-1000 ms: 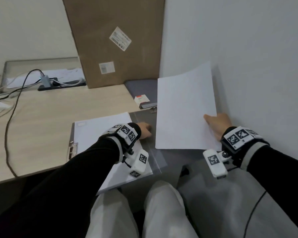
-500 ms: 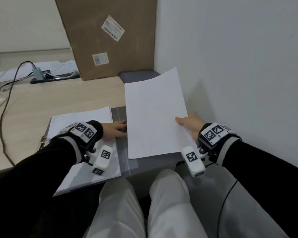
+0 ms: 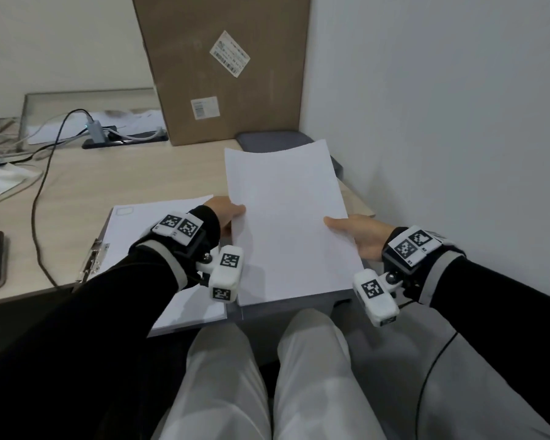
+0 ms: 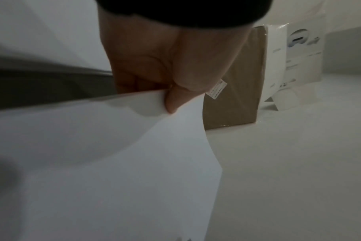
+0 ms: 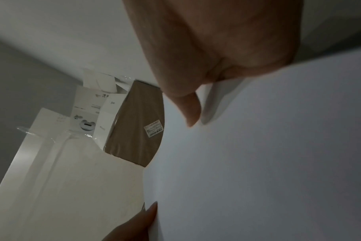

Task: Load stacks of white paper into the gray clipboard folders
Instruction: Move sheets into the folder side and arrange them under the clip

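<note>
paper (image 3: 286,217): white stack, held off the desk (image 3: 86,182) by both long edges, tilted w/ far end raised & sagging a bit in the middle. Two-sided hold prob. keeps the sheets squared so they don't fan out.
L hand (image 3: 224,214): pinches the left edge, thumb (image 4: 175,96) on top, fingers under (wrist view shows the sheet curling at the pinch).
R hand (image 3: 359,235): grips the right edge, thumb on top (image 5: 191,110), other fingers hidden beneath; it's close to the wall (image 3: 442,122), so little room on that side.
folder (image 3: 299,308): gray, lying open under the stack at the desk's near edge, only a strip shows below the paper. Looks like the target; stack hovers right over it, not yet laid down.
clipboard (image 3: 94,258): to the left, metal clip at its near-left edge, already holds white sheets (image 3: 146,223) – that one seems loaded.
box (image 3: 223,68): brown carton upright at the back, against the wall, out of the way.
cable (image 3: 42,173): runs across the left of the desk, well apart from the work.
step: I judge it's aligning the stack over the folder before lowering; edges need to line up w/ the folder's sides.
risk: loose sheets could slip fwd given the tilt.
</note>
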A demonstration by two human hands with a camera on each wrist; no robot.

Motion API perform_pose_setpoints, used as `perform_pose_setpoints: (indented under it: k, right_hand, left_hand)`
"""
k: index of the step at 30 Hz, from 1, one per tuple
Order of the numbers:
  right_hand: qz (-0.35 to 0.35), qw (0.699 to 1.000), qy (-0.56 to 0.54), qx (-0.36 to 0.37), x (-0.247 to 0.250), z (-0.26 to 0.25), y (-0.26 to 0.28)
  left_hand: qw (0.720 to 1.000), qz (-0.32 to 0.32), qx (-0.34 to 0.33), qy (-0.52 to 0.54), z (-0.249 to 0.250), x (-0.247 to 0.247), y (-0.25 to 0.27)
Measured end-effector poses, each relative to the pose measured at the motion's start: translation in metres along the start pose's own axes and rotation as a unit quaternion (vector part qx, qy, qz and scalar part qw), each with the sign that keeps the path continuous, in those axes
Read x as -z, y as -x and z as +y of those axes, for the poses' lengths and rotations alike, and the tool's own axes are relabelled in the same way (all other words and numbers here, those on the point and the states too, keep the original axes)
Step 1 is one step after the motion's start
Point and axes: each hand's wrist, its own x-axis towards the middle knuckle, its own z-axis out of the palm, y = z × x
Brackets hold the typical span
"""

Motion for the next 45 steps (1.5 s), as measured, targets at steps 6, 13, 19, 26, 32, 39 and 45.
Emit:
perform_pose_setpoints:
  k: [6,13,19,26,32,39,45]
  right_hand:
    - [0.151,0.985,0.086,-0.012,0.021,0.01,-0.005]
    - [0.17,0.976,0.133,-0.038,0.034,0.012,-0.019]
    - [0.163,0.979,0.115,-0.047,0.036,0.004,-0.025]
    - [0.154,0.98,0.109,-0.064,0.04,-0.002,-0.033]
    - [0.155,0.98,0.112,-0.054,0.04,-0.008,-0.042]
    - [0.157,0.979,0.124,-0.044,0.041,-0.006,-0.046]
    - [0.173,0.972,0.156,-0.043,0.036,-0.012,-0.041]
  left_hand:
    - [0.995,-0.023,0.018,-0.098,-0.021,-0.018,-0.003]
    - [0.968,0.048,-0.028,-0.245,-0.009,-0.013,-0.015]
    - [0.941,0.017,-0.023,-0.338,0.003,-0.019,-0.031]
    - [0.902,0.007,-0.01,-0.432,0.003,-0.02,-0.042]
    - [0.885,-0.001,-0.001,-0.465,-0.003,-0.014,-0.055]
    - [0.878,-0.025,0.008,-0.478,-0.006,-0.004,-0.054]
    - [0.866,-0.026,0.003,-0.499,-0.007,-0.005,-0.052]
